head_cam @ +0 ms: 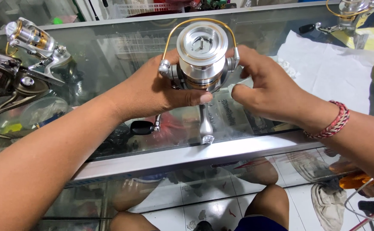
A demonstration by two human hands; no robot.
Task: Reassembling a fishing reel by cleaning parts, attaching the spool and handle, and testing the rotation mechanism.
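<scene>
A silver spinning fishing reel (202, 53) with a gold bail wire is held upright over a glass display counter (110, 60), its spool facing me. My left hand (152, 92) wraps the reel's left side, thumb across the front under the spool. My right hand (266, 87) grips the right side near the bail arm, and wears a red braided bracelet (334, 122) at the wrist. The reel's foot (205, 126) and black-knobbed handle (144, 127) hang below my hands.
Two other reels lie on the glass at left: a silver-and-gold reel (33, 38) and a dark grey reel (11, 81). A white cloth (332, 70) covers the right side, with another reel (349, 13) beyond it. The counter's metal front edge (195, 154) runs below; tiled floor shows beneath.
</scene>
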